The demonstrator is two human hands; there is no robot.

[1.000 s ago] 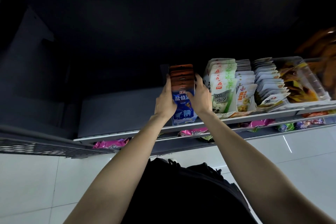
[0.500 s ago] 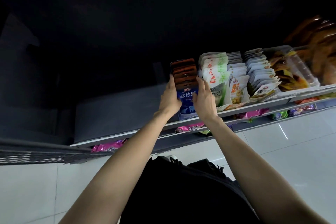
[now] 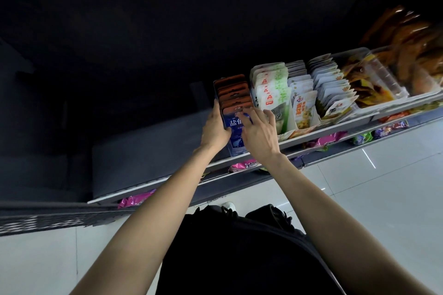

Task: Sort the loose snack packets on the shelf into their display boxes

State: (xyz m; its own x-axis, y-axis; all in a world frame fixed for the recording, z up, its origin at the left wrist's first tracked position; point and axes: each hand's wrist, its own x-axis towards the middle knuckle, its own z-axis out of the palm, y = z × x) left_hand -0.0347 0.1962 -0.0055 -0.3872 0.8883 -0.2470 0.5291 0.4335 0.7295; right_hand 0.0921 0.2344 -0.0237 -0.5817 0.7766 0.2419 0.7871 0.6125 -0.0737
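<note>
- The blue display box (image 3: 233, 127) stands on the grey shelf (image 3: 153, 151), at the left end of a row of snack boxes, with its front face close to the shelf's front edge.
- Orange-topped packets (image 3: 233, 92) fill this box, standing upright one behind another.
- The left hand (image 3: 215, 127) grips the box's left side, thumb curled onto the blue front face and fingers reaching up the side wall.
- The right hand (image 3: 260, 132) lies over the front of the box with its fingers spread and nearly straight; the fingertips (image 3: 248, 112) touch the top of the frontmost packet and the box's upper front. It holds nothing.
- Just right of the blue box stand white and green packets (image 3: 269, 93), then more white pouches (image 3: 333, 88), then a clear tub (image 3: 374, 79) of yellow-brown snacks.
- Pink packets (image 3: 244, 165) lie on the shelf below, partly hidden by the upper shelf's edge.
- The person's dark clothing (image 3: 239, 254) and a pale tiled floor (image 3: 383, 187) fill the lower part of the view.
</note>
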